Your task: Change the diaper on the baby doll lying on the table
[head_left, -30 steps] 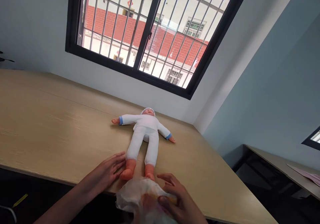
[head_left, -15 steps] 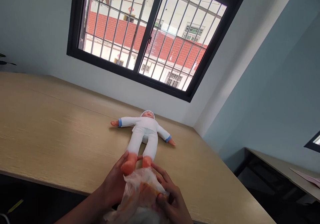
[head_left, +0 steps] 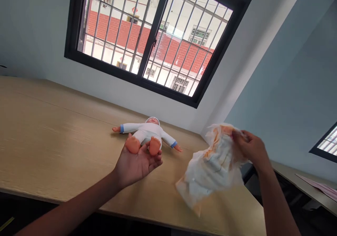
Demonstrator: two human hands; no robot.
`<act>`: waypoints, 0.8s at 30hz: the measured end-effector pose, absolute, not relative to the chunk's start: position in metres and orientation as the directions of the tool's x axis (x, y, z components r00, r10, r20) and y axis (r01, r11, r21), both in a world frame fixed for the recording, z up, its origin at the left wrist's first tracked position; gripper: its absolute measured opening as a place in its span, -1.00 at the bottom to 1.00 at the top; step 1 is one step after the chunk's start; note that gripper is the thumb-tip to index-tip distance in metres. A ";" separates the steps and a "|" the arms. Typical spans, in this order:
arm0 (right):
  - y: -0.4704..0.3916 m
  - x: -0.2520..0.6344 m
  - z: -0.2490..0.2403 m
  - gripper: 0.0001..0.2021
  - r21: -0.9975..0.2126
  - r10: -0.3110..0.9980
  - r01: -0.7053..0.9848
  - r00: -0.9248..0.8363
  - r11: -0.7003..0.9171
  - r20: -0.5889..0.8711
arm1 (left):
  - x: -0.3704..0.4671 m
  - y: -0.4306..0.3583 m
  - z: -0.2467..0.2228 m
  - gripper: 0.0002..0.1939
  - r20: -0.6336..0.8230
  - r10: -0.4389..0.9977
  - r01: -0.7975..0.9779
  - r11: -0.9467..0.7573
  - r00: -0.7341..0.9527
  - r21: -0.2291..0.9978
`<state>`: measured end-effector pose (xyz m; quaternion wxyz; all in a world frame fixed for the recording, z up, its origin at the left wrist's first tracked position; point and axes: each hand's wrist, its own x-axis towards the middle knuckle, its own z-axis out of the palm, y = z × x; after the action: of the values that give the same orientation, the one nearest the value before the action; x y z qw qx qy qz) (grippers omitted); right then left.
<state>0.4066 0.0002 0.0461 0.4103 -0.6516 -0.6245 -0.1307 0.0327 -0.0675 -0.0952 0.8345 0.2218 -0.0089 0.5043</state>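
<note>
A baby doll in a white suit with blue cuffs lies on its back on the table, head toward the window. My left hand is palm up under its raised orange feet, a finger passing between the legs and the other fingers loosely curled, holding the legs up. Off to the right, my right hand pinches the upper edge of a crumpled white diaper with orange patches. The diaper hangs in the air over the table, slightly blurred and apart from the doll.
The wooden table runs along the wall below a barred window. A second table stands at the right, with pink sheets lying on it. The near table edge crosses the lower part of the view.
My right hand has carried the diaper from in front of the doll's feet up and to the right. The doll's legs have been lifted, with my left hand now beneath the feet.
</note>
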 end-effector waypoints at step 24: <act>-0.045 0.243 -0.173 -0.29 -0.100 0.938 0.933 -0.345 0.345 0.012 | 0.026 0.006 0.015 -0.47 0.287 0.763 -0.748 0.358 0.580 0.558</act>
<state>0.2430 -0.0448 -0.1727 0.0336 -0.5711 -0.8193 0.0377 0.0263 0.0056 0.0149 0.8241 0.3327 0.0107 0.4583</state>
